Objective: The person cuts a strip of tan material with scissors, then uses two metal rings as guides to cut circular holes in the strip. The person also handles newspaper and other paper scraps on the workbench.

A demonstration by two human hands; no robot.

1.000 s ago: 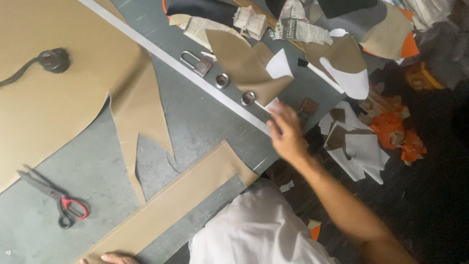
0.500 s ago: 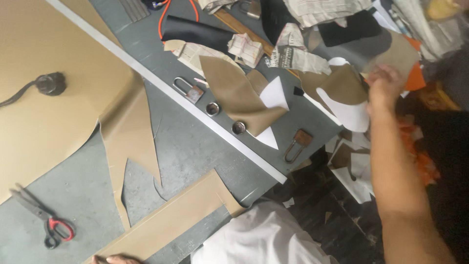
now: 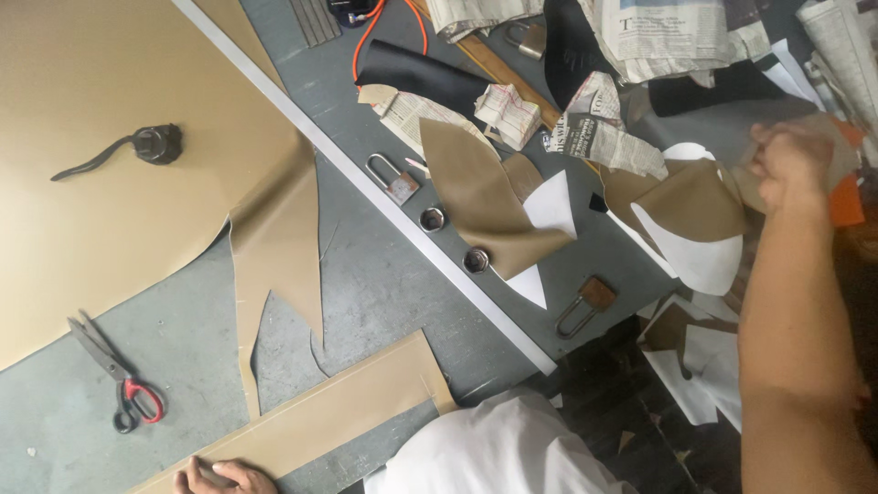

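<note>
Right hand (image 3: 788, 165): far right of the worktop, fingers curled onto the edge of a tan leather offcut (image 3: 695, 197); gripping it, so far as the blur allows.
Tan leather offcut: just left of the right hand, touching the fingers, lying over a white backing piece (image 3: 700, 256) near the worktop's right edge.
Right arm: bare forearm running up from the lower right corner, wrist bent slightly inward.
Left hand (image 3: 224, 476): at the near edge, bottom left, fingers pressed flat on a long tan strip (image 3: 311, 421); not clenched, nothing grasped.
Long tan strip: straight-cut band, smooth and matte, slanting along the near edge.
Large tan sheet (image 3: 110, 155): covering the far left corner, smooth, with a jagged cut tongue hanging toward the strip.
Scissors (image 3: 119, 375): red-handled, near the left edge, well apart from both hands.
White ruler (image 3: 366, 183): long flat bar crossing the worktop diagonally.
Padlocks (image 3: 395, 180): metal, one beside the ruler, another (image 3: 585, 306) near the right edge.
Folded tan piece (image 3: 476, 197): mid-worktop, white underside showing.
Newspaper (image 3: 677, 32): crumpled at the far edge.
</note>
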